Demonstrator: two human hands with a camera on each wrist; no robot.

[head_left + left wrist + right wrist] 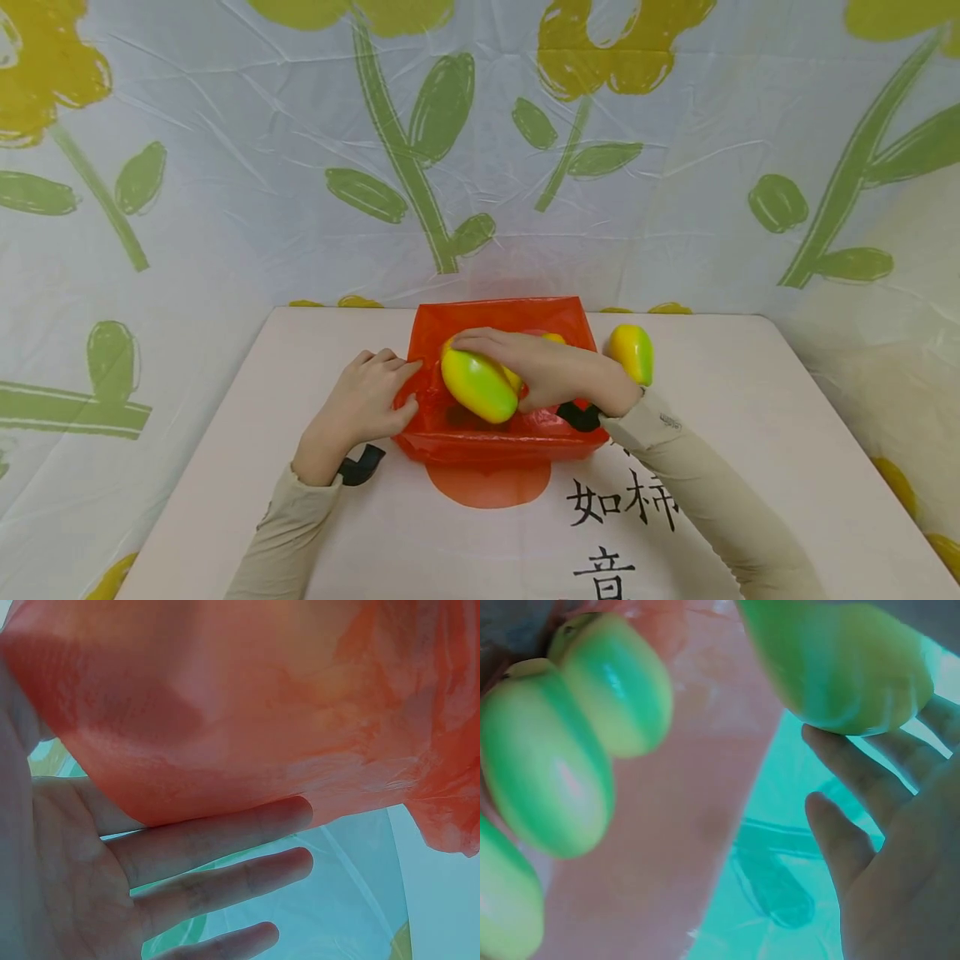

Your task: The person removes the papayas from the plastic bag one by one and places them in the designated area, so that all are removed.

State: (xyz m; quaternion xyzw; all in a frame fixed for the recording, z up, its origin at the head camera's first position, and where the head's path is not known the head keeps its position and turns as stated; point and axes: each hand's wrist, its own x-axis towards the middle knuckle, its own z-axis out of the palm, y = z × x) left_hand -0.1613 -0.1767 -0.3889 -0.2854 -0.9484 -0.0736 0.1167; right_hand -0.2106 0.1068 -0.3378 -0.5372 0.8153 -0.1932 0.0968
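An open red plastic bag (497, 448) stands on the table. Above its mouth is a yellow-green mango (480, 385), with my right hand (543, 367) laid over its top and side, the fingers bent round it. The right wrist view shows the fingers against this mango (847, 667), with the thumb apart from it. My left hand (367, 396) is at the bag's left edge; in the left wrist view several fingers lie straight along the red film (247, 735), which hides the index fingertip and most of the thumb.
Another mango (632, 354) lies on the table right of the bag. Several mangoes (547, 757) show in the right wrist view. A pink-red piece (536, 332) and more yellow fruit show inside the bag. A flower-printed curtain (285, 167) hangs behind the table (720, 375).
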